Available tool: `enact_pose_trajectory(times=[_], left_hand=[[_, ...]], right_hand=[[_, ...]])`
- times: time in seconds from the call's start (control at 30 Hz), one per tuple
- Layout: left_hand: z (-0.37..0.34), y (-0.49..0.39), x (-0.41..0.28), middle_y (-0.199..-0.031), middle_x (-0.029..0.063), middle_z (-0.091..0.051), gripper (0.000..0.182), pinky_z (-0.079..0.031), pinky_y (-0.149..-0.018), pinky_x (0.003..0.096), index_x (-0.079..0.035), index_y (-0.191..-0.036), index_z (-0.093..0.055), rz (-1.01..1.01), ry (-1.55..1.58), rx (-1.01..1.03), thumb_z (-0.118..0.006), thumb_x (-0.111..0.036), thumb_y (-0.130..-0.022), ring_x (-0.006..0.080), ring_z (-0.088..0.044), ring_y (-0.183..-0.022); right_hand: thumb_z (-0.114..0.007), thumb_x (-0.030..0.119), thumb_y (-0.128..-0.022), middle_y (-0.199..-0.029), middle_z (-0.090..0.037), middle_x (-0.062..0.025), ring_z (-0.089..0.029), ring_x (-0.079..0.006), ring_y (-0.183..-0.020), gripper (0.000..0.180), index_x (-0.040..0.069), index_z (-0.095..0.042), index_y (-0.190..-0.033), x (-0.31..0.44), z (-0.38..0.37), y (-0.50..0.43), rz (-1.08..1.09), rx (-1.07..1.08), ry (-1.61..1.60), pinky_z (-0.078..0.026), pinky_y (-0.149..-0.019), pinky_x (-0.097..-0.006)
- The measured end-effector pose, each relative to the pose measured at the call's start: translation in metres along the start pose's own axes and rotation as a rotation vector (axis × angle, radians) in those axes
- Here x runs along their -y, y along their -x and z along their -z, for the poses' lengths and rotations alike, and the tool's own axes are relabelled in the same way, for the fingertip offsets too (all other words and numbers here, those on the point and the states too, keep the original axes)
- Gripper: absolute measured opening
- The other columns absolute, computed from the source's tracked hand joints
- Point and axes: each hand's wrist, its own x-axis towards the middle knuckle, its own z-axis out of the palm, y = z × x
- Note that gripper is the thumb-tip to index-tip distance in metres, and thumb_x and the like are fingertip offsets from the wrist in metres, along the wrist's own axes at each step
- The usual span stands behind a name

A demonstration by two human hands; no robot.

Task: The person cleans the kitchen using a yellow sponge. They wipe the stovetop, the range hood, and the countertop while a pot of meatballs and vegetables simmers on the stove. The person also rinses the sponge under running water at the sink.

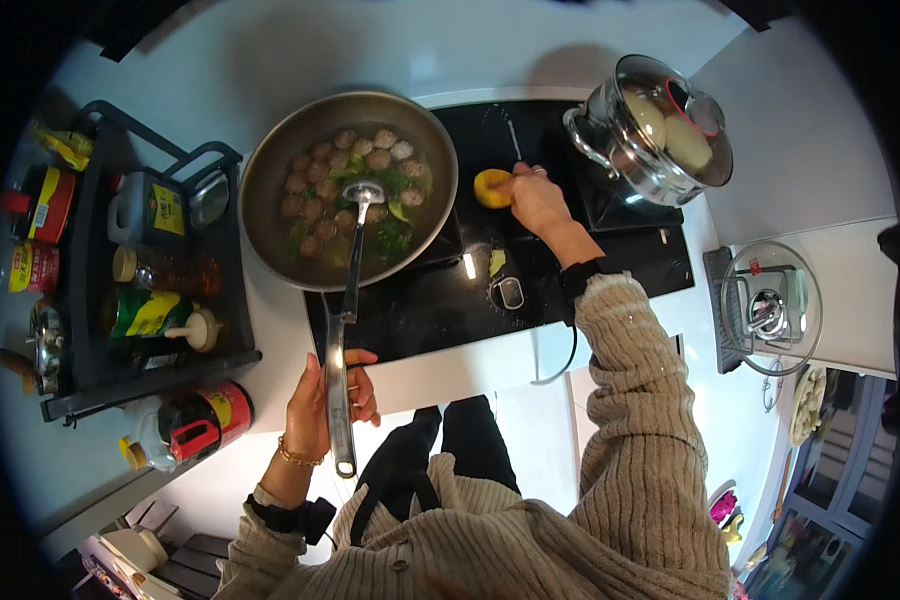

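Note:
My right hand (537,196) grips a round yellow sponge (493,188) against the black glass cooktop (412,330), between the two pots. My left hand (322,409) is beneath the metal handle (337,405) of a frying pan, fingers apart and not wrapped over it. Meatballs (316,171) and leafy greens (391,241) sit in broth in the wide pan (259,217). A ladle (356,255) rests in it, its bowl among the meatballs and its handle over the near rim. A green leaf scrap (497,261) and water drops lie on the cooktop.
A lidded steel pot (630,169) with large pale pieces inside stands at back right. Left is a dark rack (244,315) of bottles and jars, with a large oil bottle (195,424) before it. A glass lid (810,330) stands in a holder at right.

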Motion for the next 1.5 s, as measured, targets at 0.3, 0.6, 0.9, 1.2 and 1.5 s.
enact_pose_trajectory(times=[0.3,0.6,0.9,1.2,1.5], left_hand=[[-0.007,0.03,0.031,-0.081,0.012,-0.062,0.082,-0.059,-0.074,0.0377,0.002,-0.135,-0.046,0.014,0.131,-0.152,-0.026,-0.069,-0.097,0.0231,-0.067,-0.073],[0.001,0.057,0.034,-0.087,0.0118,-0.06,0.084,-0.052,-0.079,0.0395,0.001,-0.134,-0.045,-0.03,0.108,-0.176,-0.021,-0.071,-0.096,0.0243,-0.062,-0.079],[0.078,0.122,0.014,-0.09,0.0103,-0.061,0.076,-0.05,-0.08,0.0391,-0.001,-0.131,-0.05,0.094,0.105,-0.112,-0.03,-0.066,-0.097,0.0227,-0.062,-0.083],[0.166,0.164,0.034,-0.088,0.0075,-0.06,0.072,-0.052,-0.078,0.0337,-0.003,-0.129,-0.053,0.175,0.116,-0.042,-0.038,-0.066,-0.096,0.0175,-0.061,-0.08],[0.2,0.185,0.042,-0.088,0.0034,-0.059,0.068,-0.05,-0.081,0.0302,-0.004,-0.129,-0.053,0.212,0.163,-0.003,-0.037,-0.063,-0.099,0.0127,-0.06,-0.084]], right_hand=[[-0.069,0.01,-0.072,-0.107,-0.065,-0.0144,-0.06,-0.0316,-0.104,0.023,0.002,-0.074,-0.093,0.097,-0.035,0.079,0.135,0.113,0.165,-0.052,-0.082,-0.0407],[-0.06,0.015,-0.081,-0.112,-0.062,-0.0109,-0.055,-0.0298,-0.107,0.024,0.004,-0.073,-0.097,0.182,-0.103,0.105,-0.058,-0.07,0.06,-0.044,-0.086,-0.0423],[-0.054,0.018,-0.09,-0.097,-0.059,-0.0099,-0.056,-0.0246,-0.093,0.019,0.008,-0.067,-0.099,0.275,-0.139,0.094,-0.222,-0.299,-0.079,-0.043,-0.076,-0.0419],[-0.062,0.002,-0.081,-0.14,-0.044,-0.0207,-0.041,-0.0381,-0.124,0.056,-0.001,-0.051,-0.136,0.373,-0.119,0.126,-0.044,-0.073,0.144,-0.038,-0.098,-0.0434],[-0.051,-0.006,-0.084,-0.137,-0.052,-0.0268,-0.049,-0.0393,-0.123,0.054,-0.016,-0.041,-0.136,0.393,-0.161,0.05,-0.138,-0.267,0.142,-0.037,-0.107,-0.0398]])
